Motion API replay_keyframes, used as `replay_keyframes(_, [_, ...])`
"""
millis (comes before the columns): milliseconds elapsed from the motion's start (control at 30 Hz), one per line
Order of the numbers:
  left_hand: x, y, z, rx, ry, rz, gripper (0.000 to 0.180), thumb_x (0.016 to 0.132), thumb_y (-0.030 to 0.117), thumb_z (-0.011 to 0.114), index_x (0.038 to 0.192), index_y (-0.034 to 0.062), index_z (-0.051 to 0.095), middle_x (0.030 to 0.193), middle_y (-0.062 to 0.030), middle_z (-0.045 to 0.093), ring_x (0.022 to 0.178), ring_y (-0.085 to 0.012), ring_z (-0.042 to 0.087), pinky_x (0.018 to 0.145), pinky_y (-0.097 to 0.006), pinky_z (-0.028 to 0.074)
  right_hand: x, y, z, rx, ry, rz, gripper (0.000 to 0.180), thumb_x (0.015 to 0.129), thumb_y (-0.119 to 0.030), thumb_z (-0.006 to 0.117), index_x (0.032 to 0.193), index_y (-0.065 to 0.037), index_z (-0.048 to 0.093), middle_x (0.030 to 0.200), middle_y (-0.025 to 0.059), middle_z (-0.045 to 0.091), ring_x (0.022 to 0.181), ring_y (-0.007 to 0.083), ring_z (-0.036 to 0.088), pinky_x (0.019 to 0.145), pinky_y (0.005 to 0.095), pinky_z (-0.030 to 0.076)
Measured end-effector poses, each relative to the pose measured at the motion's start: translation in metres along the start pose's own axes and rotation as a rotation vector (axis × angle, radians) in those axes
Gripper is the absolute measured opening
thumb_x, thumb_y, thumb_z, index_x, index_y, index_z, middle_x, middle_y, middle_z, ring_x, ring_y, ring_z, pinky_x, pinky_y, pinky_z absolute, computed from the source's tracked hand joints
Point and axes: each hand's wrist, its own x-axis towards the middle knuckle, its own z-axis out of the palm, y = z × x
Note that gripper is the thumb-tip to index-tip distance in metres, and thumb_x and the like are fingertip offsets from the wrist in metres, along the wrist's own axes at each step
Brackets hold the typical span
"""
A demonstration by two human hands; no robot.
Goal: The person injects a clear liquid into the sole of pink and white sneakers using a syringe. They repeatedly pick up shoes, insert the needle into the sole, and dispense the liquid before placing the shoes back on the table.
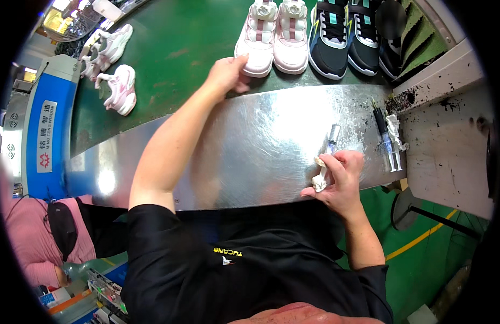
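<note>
My right fingers (340, 171) are pinching a slim syringe (331, 146), right of the frame's centre; its long axis is running nearly upright, leaning slightly right, its dark-marked end pointing toward the upper edge. A shiny metal sheet (250, 162) is lying beneath. Top centre, my left hand (226, 74), loosely parted, is touching a pale pink shoe (257, 51). Beyond, a green tabletop (169, 32) is spreading; a blue machine (63, 105) is standing far left.

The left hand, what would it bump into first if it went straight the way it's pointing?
The left hand would probably meet the nearest pale pink shoe first; the hand's fingers look right beside it, maybe touching.
</note>
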Motion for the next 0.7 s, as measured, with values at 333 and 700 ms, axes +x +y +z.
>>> replay_keyframes(333, [-0.094, -0.086, -0.203, -0.202, 0.730, 0.342, 0.054, 0.083, 0.017, 0.069, 0.120, 0.0003, 0.033, 0.092, -0.0092, 0.055, 0.077, -0.0166, 0.058, 0.064, -0.027, 0.047, 0.003, 0.001, 0.003, -0.019, -0.017, -0.019, 0.067, 0.058, -0.058, 0.074, 0.106, -0.013, 0.059, 0.094, 0.0060, 0.048, 0.084, 0.0238, 0.043, 0.077, 0.0370, 0.032])
replay_keyframes(700, [-0.050, -0.099, -0.300, -0.092, 0.868, 0.413, 0.057, 0.078, 0.004, 0.071, 0.128, -0.0008, 0.044, 0.128, -0.0137, 0.052, 0.114, -0.0231, 0.053, 0.095, -0.034, 0.044, 0.005, 0.000, 0.007, -0.053, -0.033, -0.020, 0.067, 0.061, -0.062, 0.071, 0.105, -0.012, 0.059, 0.090, 0.0037, 0.054, 0.083, 0.0244, 0.044, 0.077, 0.0372, 0.032])
